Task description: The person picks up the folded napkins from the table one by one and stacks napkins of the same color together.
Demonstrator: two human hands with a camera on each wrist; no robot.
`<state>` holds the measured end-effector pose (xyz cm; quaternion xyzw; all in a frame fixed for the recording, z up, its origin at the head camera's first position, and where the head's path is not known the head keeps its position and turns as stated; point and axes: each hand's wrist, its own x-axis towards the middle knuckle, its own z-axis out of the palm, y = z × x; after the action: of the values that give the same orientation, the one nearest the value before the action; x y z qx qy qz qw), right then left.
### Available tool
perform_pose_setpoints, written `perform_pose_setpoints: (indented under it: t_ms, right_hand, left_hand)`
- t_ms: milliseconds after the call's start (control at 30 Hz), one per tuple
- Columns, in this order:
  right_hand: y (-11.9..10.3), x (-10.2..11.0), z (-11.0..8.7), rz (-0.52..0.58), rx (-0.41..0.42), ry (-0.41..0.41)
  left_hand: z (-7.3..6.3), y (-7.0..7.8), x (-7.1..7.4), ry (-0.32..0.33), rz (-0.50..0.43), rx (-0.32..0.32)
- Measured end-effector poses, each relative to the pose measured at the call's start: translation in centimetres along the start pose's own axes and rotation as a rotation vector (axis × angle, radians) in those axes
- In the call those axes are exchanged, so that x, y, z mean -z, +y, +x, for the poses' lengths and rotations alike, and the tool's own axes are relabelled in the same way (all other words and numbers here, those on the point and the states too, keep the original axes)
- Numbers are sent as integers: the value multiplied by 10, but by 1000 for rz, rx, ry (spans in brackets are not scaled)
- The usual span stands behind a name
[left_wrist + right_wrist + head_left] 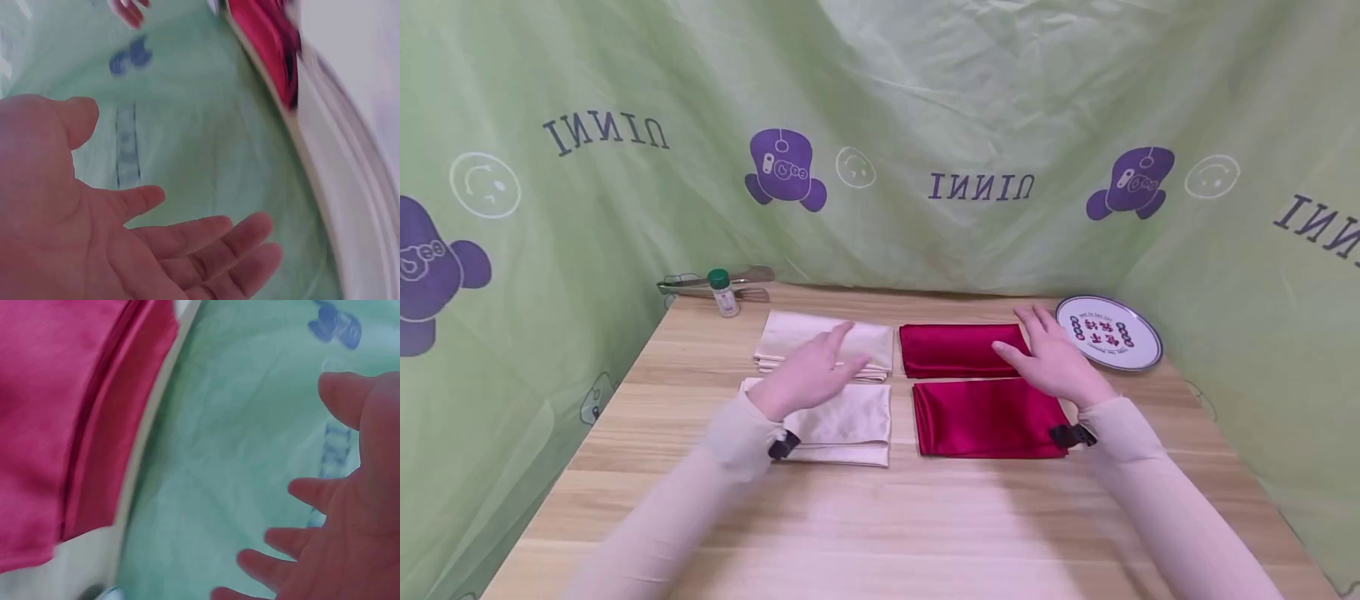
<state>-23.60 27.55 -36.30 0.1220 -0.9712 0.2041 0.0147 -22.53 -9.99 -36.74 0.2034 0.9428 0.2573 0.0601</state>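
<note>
Four folded satin cloths lie in two rows on the wooden table. On the left are a far cream cloth (782,333) and a near cream cloth (842,425); on the right, a far red cloth (955,350) and a near red cloth (977,421). My left hand (808,375) hovers over the cream pair, fingers spread and holding nothing. Over the right side of the red pair, my right hand (1056,358) is likewise spread and holds nothing. Both palms show bare in the wrist views, where the left fingers (194,234) and right fingers (269,559) are parted.
An oval white plate (1138,342) with printed characters stands at the back right. A small green-capped shaker (723,293) and metal tongs (756,275) are at the back left. Green patterned curtains (925,100) hang around the wooden table (865,533).
</note>
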Motion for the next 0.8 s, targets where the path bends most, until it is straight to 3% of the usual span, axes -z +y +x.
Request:
perform_pose_setpoints:
  t_ms: [267,433,567,800]
  right_hand:
    - [49,-7,-32,65,-82,-99]
    - [69,-14,-49,107,-147,-193]
    - [77,-21,-60,115,-166,-245]
    - [77,-35,-72,40,-125,-210]
  left_hand:
    - [14,43,-55,-103,-137,-9]
    - [21,54,-81,-139,-168,8]
    - [24,60,-99,-166,-108,47]
    - [22,71,-119,-198,85,86]
